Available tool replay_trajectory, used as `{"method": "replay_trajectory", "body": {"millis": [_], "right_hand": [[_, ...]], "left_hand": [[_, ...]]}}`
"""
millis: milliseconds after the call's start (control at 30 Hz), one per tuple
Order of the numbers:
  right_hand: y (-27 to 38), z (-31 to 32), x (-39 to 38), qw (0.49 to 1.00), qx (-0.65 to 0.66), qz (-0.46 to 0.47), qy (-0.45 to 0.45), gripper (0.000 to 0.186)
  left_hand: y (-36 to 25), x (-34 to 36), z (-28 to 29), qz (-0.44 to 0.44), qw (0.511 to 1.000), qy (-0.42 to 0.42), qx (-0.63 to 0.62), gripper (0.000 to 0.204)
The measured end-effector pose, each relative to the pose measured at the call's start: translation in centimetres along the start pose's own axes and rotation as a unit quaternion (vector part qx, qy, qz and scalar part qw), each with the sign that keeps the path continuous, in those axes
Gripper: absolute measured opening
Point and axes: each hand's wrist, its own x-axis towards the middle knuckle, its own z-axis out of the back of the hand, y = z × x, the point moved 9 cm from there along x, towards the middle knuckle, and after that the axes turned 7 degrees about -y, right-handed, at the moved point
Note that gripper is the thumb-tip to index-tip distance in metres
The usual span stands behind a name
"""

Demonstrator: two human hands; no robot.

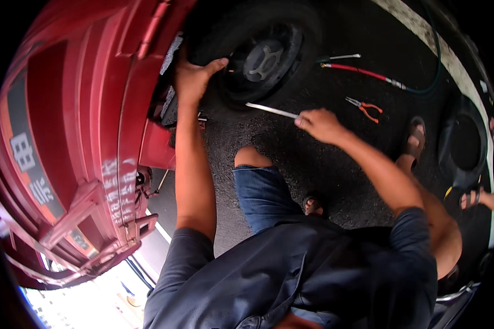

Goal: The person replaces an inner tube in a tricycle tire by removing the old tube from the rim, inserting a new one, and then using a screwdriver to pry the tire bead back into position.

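Observation:
A black tyre on a dark wheel rim (291, 55) stands ahead of me beside the red vehicle. My left hand (193, 81) grips the tyre's left edge, with its thumb stretched toward the rim and its other fingers mostly hidden. My right hand (321, 126) is wrapped round one end of a flat metal tyre lever (273, 110). The lever's free tip points left, close to the lower part of the tyre; whether it touches the rubber I cannot tell.
The red vehicle body (88, 137) fills the left side. On the asphalt to the right lie orange-handled pliers (363, 109), a red hose (357, 70), a metal bar (344, 56) and a black rubber ring (447, 156). Another person's sandalled foot (470, 199) is at far right.

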Motion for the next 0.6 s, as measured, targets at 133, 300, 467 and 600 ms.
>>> {"method": "replay_trajectory", "body": {"millis": [133, 300, 467, 600], "right_hand": [[-0.4, -0.4, 4.2, 0.999, 0.004, 0.009, 0.041, 0.045], [1.0, -0.4, 8.7, 0.987, -0.103, 0.126, 0.019, 0.037], [1.2, 0.0, 11.4, 0.962, -0.142, 0.23, 0.038, 0.036], [2.3, 1.3, 13.4, 0.945, -0.151, 0.282, 0.062, 0.034]], "left_hand": [[0.0, -0.4, 0.3, 0.024, 1.0, 0.012, -0.006, 0.083], [-2.2, -0.2, -0.9, 0.041, 0.999, 0.027, 0.021, 0.086], [-0.6, -0.3, -0.4, 0.057, 0.998, 0.018, 0.026, 0.089], [-0.8, -0.2, -0.6, 0.062, 0.998, 0.016, 0.027, 0.09]]}}
